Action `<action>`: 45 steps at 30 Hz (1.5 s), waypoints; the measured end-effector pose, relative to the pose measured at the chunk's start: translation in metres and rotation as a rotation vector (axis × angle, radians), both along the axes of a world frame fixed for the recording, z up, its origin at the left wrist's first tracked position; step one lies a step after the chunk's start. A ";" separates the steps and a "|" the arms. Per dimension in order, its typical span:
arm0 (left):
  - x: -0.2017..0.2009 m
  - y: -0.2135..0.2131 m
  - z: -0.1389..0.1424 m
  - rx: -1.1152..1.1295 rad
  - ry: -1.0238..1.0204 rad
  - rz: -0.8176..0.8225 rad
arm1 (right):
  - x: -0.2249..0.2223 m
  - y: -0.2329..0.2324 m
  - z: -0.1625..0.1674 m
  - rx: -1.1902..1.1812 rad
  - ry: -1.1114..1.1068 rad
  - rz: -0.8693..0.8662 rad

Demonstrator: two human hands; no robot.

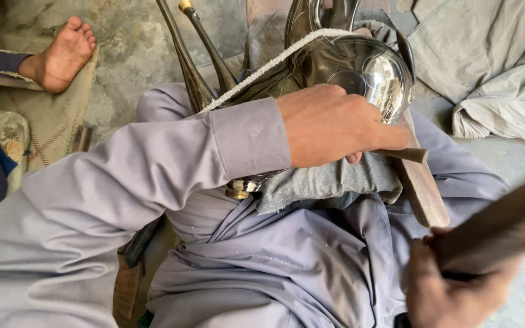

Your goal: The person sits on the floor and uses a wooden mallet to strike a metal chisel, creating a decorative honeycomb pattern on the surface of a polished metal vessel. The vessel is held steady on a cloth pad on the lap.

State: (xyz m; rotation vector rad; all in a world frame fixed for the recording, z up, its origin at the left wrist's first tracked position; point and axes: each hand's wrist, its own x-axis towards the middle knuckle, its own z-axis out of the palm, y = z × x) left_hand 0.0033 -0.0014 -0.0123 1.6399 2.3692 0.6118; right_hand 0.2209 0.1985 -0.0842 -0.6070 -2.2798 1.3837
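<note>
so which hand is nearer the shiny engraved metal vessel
Left. The left hand rests against the shiny engraved metal vessel, pinching a thin tool at its lower edge. The right hand is well below it, gripping a wooden stick.

Person wears a loose pale lavender-grey cotton tunic with matching trousers point(287, 273), plain weave, no print. Long left sleeve point(153, 164) runs down to a wide buttonless straight cuff point(250, 136), stitched hem line along its edge, faint light specks on the fabric. Cloth over the lap falls in deep soft folds and creases, slight sheen on the ridges. Left hand point(329, 124) bare, no rings, no watch. Right hand point(451, 291) bare too, blurred, sleeve out of frame.
</note>
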 end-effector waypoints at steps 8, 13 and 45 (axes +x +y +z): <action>0.021 -0.026 -0.026 0.207 -0.025 0.276 | -0.048 0.032 0.054 0.614 -0.067 0.311; 0.042 -0.030 -0.043 0.419 0.105 0.535 | -0.068 0.043 0.071 0.734 -0.048 0.465; 0.041 -0.023 -0.038 0.360 0.170 0.339 | -0.035 0.071 0.006 0.258 0.022 0.291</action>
